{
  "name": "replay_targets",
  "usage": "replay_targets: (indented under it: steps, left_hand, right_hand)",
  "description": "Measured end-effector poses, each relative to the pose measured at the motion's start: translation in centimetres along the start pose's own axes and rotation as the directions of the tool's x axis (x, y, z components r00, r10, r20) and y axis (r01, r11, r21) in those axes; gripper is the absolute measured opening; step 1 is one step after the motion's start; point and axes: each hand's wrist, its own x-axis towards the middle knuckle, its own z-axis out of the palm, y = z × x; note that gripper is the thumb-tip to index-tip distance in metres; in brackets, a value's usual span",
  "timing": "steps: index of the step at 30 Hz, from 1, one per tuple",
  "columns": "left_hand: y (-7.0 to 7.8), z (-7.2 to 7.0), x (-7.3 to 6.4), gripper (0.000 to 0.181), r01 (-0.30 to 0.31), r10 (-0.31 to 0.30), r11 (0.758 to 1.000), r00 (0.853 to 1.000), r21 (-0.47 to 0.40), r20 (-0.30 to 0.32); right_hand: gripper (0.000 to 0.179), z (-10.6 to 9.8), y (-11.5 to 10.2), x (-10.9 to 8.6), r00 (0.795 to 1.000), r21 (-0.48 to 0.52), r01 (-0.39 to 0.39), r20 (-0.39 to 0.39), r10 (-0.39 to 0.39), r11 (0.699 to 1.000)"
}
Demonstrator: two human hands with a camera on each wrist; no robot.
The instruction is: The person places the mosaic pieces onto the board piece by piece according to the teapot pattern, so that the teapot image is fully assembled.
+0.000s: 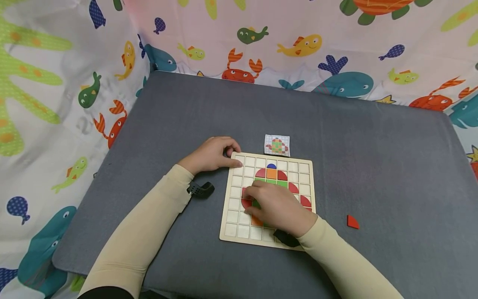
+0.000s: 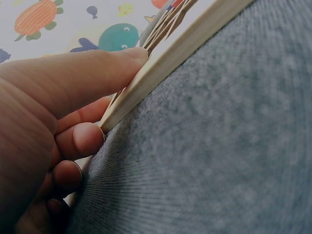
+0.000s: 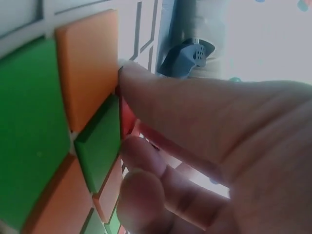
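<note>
A wooden grid board [image 1: 225,211] lies on the table, its cells partly filled with coloured tiles. At its far left corner my left hand [image 1: 212,154] grips the edge, thumb on the rim [image 2: 161,68] and fingers against the side. My right hand [image 1: 278,204] is over the board's middle, thumb and fingers curled around a red rounded piece [image 1: 245,203] at the pattern's left side. In the right wrist view the fingertips partly hide this red piece [image 3: 127,118], beside a green tile [image 3: 100,144] and an orange tile [image 3: 90,68]. The right hand covers several tiles.
A small printed pattern card [image 1: 276,145] lies just beyond the board's far edge. One loose red quarter-circle piece [image 1: 352,222] lies on the grey table [image 1: 381,166] to the right. A patterned sea-animal cloth [image 1: 209,41] hangs behind and to the left.
</note>
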Motion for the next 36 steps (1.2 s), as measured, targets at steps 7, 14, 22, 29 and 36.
replay_targets:
  steps: [7, 14, 22, 29, 36]
  left_hand:
    - [-0.1, 0.0, 0.0, 0.032, -0.004, 0.004, 1.000, 1.000, -0.001, -0.001]
    - [0.1, -0.1, -0.2, 0.032, 0.017, -0.017, 1.000, 1.000, -0.008, 0.010]
    - [-0.1, 0.0, 0.0, 0.031, 0.009, -0.009, 1.000, 1.000, -0.017, 0.005]
    - [-0.1, -0.1, 0.0, 0.030, 0.013, -0.013, 1.000, 1.000, -0.012, 0.005]
    - [0.1, 0.0, -0.1, 0.031, 0.018, -0.018, 1.000, 1.000, -0.015, 0.012]
  right_hand:
    - [0.027, -1.1, 0.4, -0.6, 0.999, -0.009, -0.042, -0.004, 0.042, 0.999]
    - [0.024, -3.5, 2.3, -1.6, 0.994, 0.029, -0.110, 0.020, 0.110, 0.993]
    - [0.015, -5.4, 4.8, -3.7, 0.977, 0.066, -0.215, 0.030, 0.213, 0.974]
    - [0.016, -5.7, 7.1, -6.5, 0.946, 0.136, -0.324, 0.050, 0.320, 0.936]
    - [0.026, -5.6, 10.0, -9.9, 0.924, 0.105, -0.383, 0.032, 0.381, 0.918]
